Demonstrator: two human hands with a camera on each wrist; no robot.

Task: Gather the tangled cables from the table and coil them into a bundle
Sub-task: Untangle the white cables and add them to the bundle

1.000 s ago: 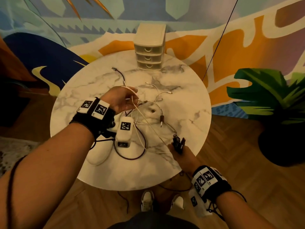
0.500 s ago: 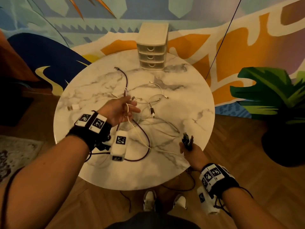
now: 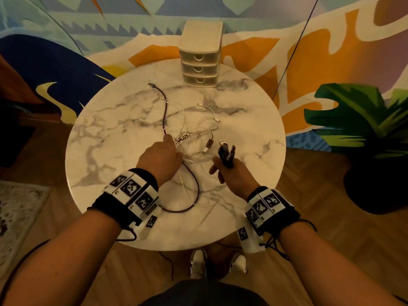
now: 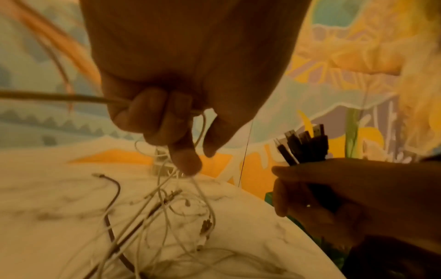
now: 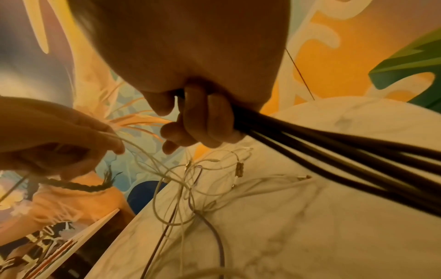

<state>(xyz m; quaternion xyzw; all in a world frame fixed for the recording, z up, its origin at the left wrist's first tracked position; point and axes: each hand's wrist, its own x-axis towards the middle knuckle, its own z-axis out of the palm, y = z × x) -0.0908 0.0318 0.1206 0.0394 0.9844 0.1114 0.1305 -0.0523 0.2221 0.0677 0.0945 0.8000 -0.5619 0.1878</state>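
A tangle of thin white cables (image 3: 199, 138) and one maroon cable (image 3: 164, 111) lies on the round marble table (image 3: 110, 138). My left hand (image 3: 162, 156) is over the tangle's near side, and its curled fingers (image 4: 167, 120) grip several white strands (image 4: 164, 181) that hang down to the table. My right hand (image 3: 229, 173) is just right of it and grips a bunch of black cables, whose plugs (image 3: 226, 151) stick up above the fist. In the right wrist view the black cables (image 5: 334, 151) run out past the fingers (image 5: 205, 120).
A small white three-drawer unit (image 3: 201, 56) stands at the table's far edge. A potted plant (image 3: 362, 129) is on the floor to the right. My feet (image 3: 198, 261) are under the near rim. A thin dark line (image 3: 293, 47) hangs behind the table.
The right hand with the black plugs rose from the table's near right edge toward the middle, close to the left hand. The left hand turned palm down and closed on the white strands.
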